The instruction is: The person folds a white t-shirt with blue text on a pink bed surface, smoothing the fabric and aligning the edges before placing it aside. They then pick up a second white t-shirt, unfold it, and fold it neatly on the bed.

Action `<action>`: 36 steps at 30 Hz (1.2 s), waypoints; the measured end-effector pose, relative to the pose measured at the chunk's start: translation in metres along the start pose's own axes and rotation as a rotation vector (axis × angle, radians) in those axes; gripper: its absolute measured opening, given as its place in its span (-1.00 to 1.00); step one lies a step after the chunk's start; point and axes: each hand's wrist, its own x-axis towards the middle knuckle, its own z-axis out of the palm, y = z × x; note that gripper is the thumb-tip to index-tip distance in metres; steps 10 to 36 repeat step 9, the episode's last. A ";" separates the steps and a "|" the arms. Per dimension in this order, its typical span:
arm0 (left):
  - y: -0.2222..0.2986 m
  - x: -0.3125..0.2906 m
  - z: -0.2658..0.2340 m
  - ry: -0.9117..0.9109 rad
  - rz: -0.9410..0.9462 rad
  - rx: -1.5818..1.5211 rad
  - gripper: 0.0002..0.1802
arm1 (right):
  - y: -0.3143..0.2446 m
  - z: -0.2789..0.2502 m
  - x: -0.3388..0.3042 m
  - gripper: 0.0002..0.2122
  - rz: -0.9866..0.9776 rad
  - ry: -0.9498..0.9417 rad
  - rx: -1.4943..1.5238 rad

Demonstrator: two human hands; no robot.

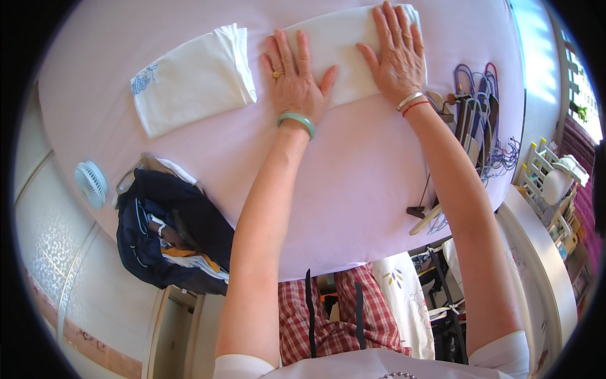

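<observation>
A folded white cloth [341, 44] lies flat on the pink bed sheet [353, 170] at the far side. My left hand [294, 76] presses on its left end, fingers spread, with a ring on one finger and a green bangle at the wrist. On the right end rests my right hand [398, 57], palm down and fingers apart, a silver bracelet and red string below it. To the left of my left hand, a second folded white cloth [192, 82] with blue stitching at one corner lies untouched by either hand.
Several clothes hangers [476, 114] are heaped at the right beside my forearm. A dark bag [170, 221] stuffed with clothing stands at the near left, with a small light-blue fan [91, 183] beyond it. A white rack [552, 183] is at the far right.
</observation>
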 end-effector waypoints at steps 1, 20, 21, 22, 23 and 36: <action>0.001 0.004 0.001 -0.006 0.000 0.014 -0.12 | 0.001 -0.003 0.003 -0.34 0.019 0.005 -0.040; -0.011 -0.002 0.004 0.083 -0.021 -0.061 0.05 | -0.002 -0.005 0.006 -0.33 0.097 -0.037 -0.079; -0.011 -0.002 0.004 0.083 -0.021 -0.061 0.05 | -0.002 -0.005 0.006 -0.33 0.097 -0.037 -0.079; -0.011 -0.002 0.004 0.083 -0.021 -0.061 0.05 | -0.002 -0.005 0.006 -0.33 0.097 -0.037 -0.079; -0.011 -0.002 0.004 0.083 -0.021 -0.061 0.05 | -0.002 -0.005 0.006 -0.33 0.097 -0.037 -0.079; -0.011 -0.002 0.004 0.083 -0.021 -0.061 0.05 | -0.002 -0.005 0.006 -0.33 0.097 -0.037 -0.079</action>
